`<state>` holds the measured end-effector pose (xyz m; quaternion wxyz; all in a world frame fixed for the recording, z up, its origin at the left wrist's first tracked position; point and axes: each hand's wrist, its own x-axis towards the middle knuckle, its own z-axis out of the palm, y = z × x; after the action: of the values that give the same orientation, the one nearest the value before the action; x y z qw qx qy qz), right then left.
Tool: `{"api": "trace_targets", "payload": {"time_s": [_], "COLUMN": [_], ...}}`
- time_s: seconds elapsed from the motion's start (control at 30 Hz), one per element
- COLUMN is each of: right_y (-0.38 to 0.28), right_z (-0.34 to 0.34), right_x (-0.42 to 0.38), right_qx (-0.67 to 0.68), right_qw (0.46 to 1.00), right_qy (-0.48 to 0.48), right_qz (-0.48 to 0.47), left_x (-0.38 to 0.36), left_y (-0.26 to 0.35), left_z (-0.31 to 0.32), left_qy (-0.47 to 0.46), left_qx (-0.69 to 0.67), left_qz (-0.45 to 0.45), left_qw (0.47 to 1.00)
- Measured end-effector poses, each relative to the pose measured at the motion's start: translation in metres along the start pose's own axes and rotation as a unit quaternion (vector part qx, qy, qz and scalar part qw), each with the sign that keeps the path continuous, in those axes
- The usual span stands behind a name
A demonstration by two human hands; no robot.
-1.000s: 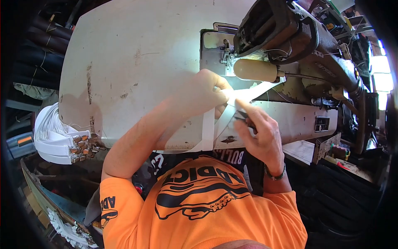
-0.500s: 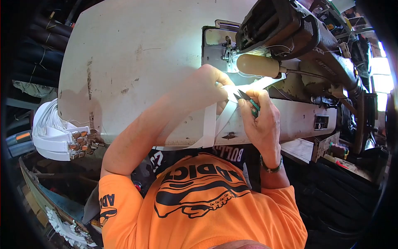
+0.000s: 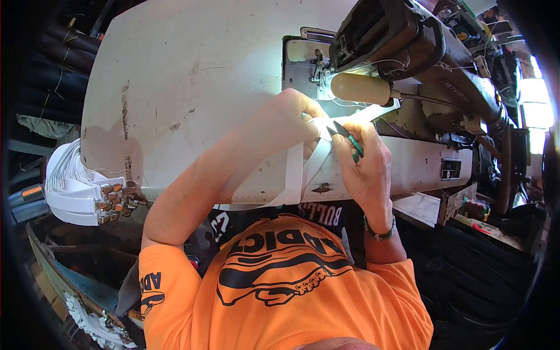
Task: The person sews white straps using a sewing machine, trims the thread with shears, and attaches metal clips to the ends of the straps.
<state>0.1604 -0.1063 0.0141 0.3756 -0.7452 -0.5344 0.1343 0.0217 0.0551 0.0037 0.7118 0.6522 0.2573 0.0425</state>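
My left hand (image 3: 303, 116) pinches a white strap (image 3: 296, 175) below the sewing machine's needle area. The strap hangs over the table's front edge, and another length runs up to the right under the lamp. In my right hand (image 3: 367, 157) is a small pair of green-handled snips (image 3: 349, 140), with dark blades pointing up and left at the strap by my left fingertips. Bright lamp light washes out the strap between the hands, so the exact contact of the blades cannot be made out.
The sewing machine (image 3: 431, 52) stands at the upper right, with a beige lamp (image 3: 361, 88) just above my hands. A bundle of white straps with metal clips (image 3: 79, 201) hangs at the table's left edge. Thread spools (image 3: 475, 208) lie at the right.
The snips' blades look closer together than before. Both hands stay at nearly the same place on the strap; the whole view has shifted slightly.
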Motion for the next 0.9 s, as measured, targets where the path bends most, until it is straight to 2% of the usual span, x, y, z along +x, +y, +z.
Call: {"api": "trace_targets", "payload": {"time_s": [0.13, 0.23, 0.33, 0.37, 0.43, 0.47, 0.53, 0.63, 0.67, 0.73, 0.8, 0.9], "right_y": [-0.002, -0.004, 0.014, 0.011, 0.014, 0.017, 0.014, 0.018, 0.014, 0.009, 0.006, 0.012], "right_z": [0.004, 0.005, 0.013, 0.008, -0.007, -0.006, -0.009, 0.0, 0.0, -0.001, 0.004, 0.012], "right_x": [0.002, 0.003, 0.003, 0.0, -0.006, -0.002, 0.002, -0.002, -0.006, -0.004, 0.0, 0.005], "right_qx": [-0.025, -0.019, 0.002, 0.105, 0.244, 0.29, 0.313, 0.091, 0.078, 0.02, 0.029, 0.044], "right_qw": [0.999, 0.999, 0.991, 0.994, 0.966, 0.952, 0.94, 0.988, 0.993, 0.998, 0.997, 0.993], "right_qy": [0.004, -0.001, 0.025, 0.01, 0.014, 0.084, 0.134, 0.118, 0.085, 0.031, 0.018, 0.006], "right_qz": [-0.047, -0.037, -0.132, -0.039, 0.079, 0.047, 0.035, -0.044, -0.017, -0.044, -0.064, -0.106], "left_x": [0.0, 0.0, 0.002, 0.001, -0.001, -0.002, 0.0, 0.002, 0.003, 0.004, 0.001, -0.008], "left_y": [0.003, 0.0, -0.003, -0.002, 0.002, 0.002, 0.003, -0.003, -0.003, -0.004, -0.009, -0.012], "left_z": [0.0, 0.0, 0.0, 0.001, 0.001, 0.001, -0.001, -0.001, -0.002, -0.003, -0.006, -0.011], "left_qy": [-0.006, -0.004, -0.007, -0.008, -0.005, -0.009, -0.018, -0.012, -0.014, -0.017, -0.035, -0.078], "left_qx": [-0.009, -0.004, -0.027, -0.026, -0.026, -0.025, -0.019, -0.048, -0.049, -0.052, -0.073, -0.033], "left_qz": [0.0, 0.003, 0.005, 0.004, -0.001, -0.006, -0.009, 0.005, 0.0, -0.011, -0.027, -0.076], "left_qw": [1.0, 1.0, 1.0, 1.0, 1.0, 1.0, 1.0, 0.999, 0.999, 0.998, 0.996, 0.994]}}
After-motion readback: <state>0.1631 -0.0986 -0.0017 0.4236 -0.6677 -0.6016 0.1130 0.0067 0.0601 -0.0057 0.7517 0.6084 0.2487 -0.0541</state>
